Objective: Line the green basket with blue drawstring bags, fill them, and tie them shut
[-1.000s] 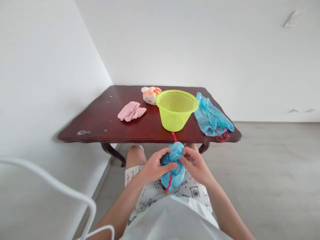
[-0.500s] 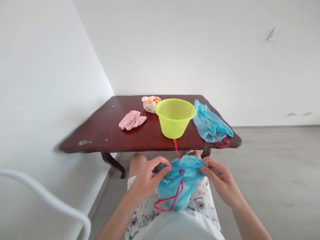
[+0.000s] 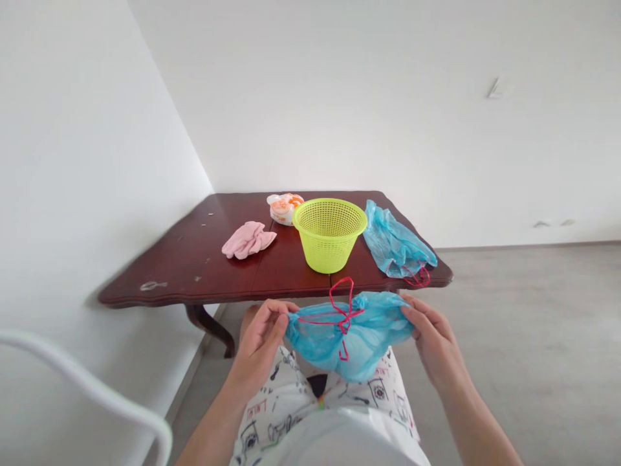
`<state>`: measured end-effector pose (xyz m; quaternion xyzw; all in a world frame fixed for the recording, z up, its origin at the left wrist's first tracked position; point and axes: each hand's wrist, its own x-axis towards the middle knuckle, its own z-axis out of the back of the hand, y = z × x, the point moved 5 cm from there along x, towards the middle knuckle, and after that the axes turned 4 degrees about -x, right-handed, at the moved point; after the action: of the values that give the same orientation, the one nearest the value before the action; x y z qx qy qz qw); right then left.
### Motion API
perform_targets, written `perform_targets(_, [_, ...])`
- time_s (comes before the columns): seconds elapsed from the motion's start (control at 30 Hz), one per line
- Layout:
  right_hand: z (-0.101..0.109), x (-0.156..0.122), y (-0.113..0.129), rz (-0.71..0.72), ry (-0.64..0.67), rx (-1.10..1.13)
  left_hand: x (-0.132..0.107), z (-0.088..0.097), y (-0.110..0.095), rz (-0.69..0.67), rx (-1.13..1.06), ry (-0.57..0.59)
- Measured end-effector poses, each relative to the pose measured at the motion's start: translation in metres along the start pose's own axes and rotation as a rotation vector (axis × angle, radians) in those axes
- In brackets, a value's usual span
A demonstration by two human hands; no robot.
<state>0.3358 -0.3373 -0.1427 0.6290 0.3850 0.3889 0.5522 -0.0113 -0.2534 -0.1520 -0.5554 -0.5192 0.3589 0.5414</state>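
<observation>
On the table [image 3: 174, 275], a lime-green mesh basket [image 3: 326, 254] is set mouth-up. Over the lap, a blue plastic drawstring bag [image 3: 366, 343] is pinched at opposite ends by the left hand [image 3: 262, 336] and right hand [image 3: 433, 333], its long axis stretched sideways; it is crinkled, translucent and crossed by a red drawstring [image 3: 346, 321].

On the counter [image 3: 226, 278], the basket [image 3: 326, 254] stands between the cloth [image 3: 248, 241], left, and the far bag [image 3: 398, 243], right, with the bundle [image 3: 283, 211] (just beyond the cloth) at its far left. Nearer than the counter, the near bag [image 3: 356, 346] spans left fingers [image 3: 276, 330] to right fingers [image 3: 416, 318].
</observation>
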Motion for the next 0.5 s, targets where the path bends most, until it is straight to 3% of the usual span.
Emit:
perform_targets(0.1, [0.003,0.000,-0.008,-0.088,-0.008,-0.051,0.002,0.008,0.002,-0.027,-0.048,-0.099])
perform_targets(0.27, [0.005,-0.003,-0.012,-0.107,-0.020,-0.069,0.015,0.038,0.003,-0.095,-0.163,-0.309])
perform_targets(0.43, [0.014,-0.004,-0.019,-0.123,-0.061,-0.026,0.016,0.049,0.006,-0.027,-0.298,-0.365])
perform_targets(0.5, [0.015,-0.004,-0.021,-0.130,-0.089,-0.008,0.011,0.046,0.009,0.039,-0.286,-0.337])
